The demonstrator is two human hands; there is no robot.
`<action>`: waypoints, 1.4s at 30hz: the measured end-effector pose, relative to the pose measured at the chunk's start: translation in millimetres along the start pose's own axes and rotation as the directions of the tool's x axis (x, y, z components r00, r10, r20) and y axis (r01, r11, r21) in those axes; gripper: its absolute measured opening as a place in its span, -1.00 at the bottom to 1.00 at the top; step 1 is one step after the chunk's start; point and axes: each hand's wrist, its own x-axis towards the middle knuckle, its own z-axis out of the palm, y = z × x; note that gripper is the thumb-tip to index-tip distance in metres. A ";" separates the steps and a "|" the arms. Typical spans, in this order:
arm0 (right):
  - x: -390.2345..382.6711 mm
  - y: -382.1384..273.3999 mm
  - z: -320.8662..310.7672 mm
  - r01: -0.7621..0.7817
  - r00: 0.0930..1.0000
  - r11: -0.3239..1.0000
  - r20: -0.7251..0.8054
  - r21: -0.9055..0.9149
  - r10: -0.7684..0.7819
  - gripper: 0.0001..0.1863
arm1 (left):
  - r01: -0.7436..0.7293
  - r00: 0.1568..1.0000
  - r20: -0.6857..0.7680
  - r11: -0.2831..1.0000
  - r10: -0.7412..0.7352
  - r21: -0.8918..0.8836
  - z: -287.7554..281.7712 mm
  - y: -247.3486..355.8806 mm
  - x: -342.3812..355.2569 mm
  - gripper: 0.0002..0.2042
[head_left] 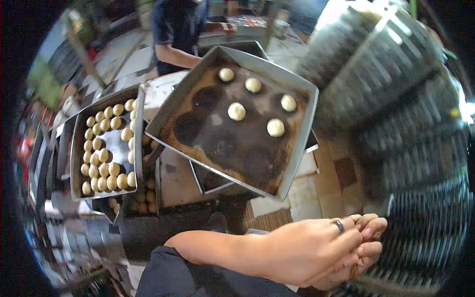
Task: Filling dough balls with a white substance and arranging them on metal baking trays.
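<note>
The left hand [316, 247], ringed on one finger, is pressed against the right hand [365, 258], with the fingers of both partly curled; whether anything is held between them cannot be told. Beyond them, five dough balls [236, 112] are spread over the far part of a stained tray [217, 148], set askew. More balls [103, 155] are packed in another tray [113, 141] at left.
</note>
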 end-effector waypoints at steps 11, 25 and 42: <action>99.5 163.5 -140.2 -0.044 0.907 0.911 0.399 0.411 -0.136 -0.56 | 0.269 0.848 -0.425 0.431 0.318 0.861 109.5 -102.5 178.7 -0.83; 23.3 220.5 -191.7 -0.981 0.091 -0.120 0.903 0.154 0.419 -0.62 | 0.835 0.469 -0.878 0.272 0.100 0.477 204.5 -196.8 103.4 -0.25; -164.0 -5.6 -34.3 -0.821 -0.570 0.074 0.811 -0.566 -0.133 -0.43 | 0.922 0.112 -0.920 0.305 0.376 0.237 342.3 32.1 -191.2 -0.67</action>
